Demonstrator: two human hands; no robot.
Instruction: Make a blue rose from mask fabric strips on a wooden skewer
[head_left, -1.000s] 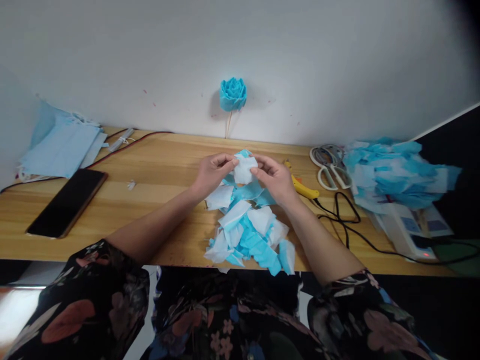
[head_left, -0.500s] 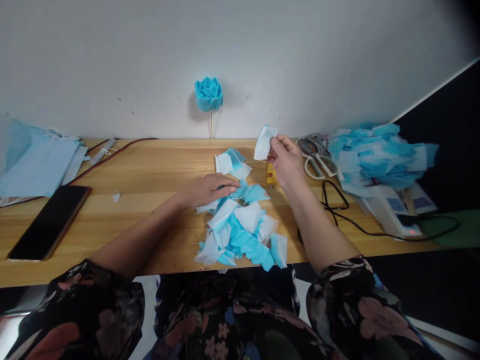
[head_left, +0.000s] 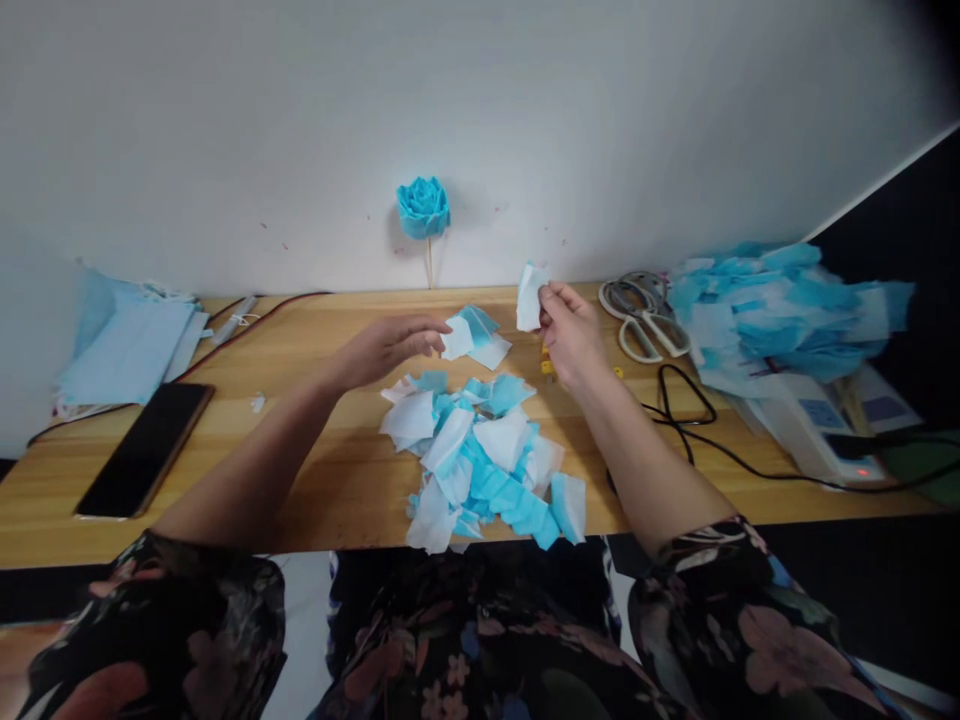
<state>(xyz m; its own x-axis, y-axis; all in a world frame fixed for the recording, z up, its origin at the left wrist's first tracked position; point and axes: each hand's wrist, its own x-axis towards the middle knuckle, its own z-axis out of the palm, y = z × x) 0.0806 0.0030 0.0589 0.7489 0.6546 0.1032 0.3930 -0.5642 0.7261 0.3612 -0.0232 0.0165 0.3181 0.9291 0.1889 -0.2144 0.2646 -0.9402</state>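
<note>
My right hand [head_left: 568, 325] pinches a small pale blue-and-white fabric piece [head_left: 531, 297] and holds it upright above the table. My left hand [head_left: 396, 346] hovers with its fingers stretched forward, the tips beside a few separate blue-and-white pieces [head_left: 475, 337] at the back of the table. Whether those fingertips touch them I cannot tell. In front of my hands lies a loose heap of blue and white fabric pieces [head_left: 480, 455]. Partly hidden behind my right hand is a yellow object [head_left: 547, 364]. A blue fabric rose [head_left: 424, 208] on a thin stick stands against the wall.
Face masks [head_left: 135, 340] and a phone [head_left: 146, 450] lie on the left. On the right are scissors [head_left: 652, 336], a black cable [head_left: 709, 435], a big pile of blue fabric pieces [head_left: 787, 310] and a white power strip [head_left: 814, 425] with a red light.
My left hand has moved off the heap, back and to the left, towards the separate pieces. My right hand still holds its piece. The whole view has shifted slightly.
</note>
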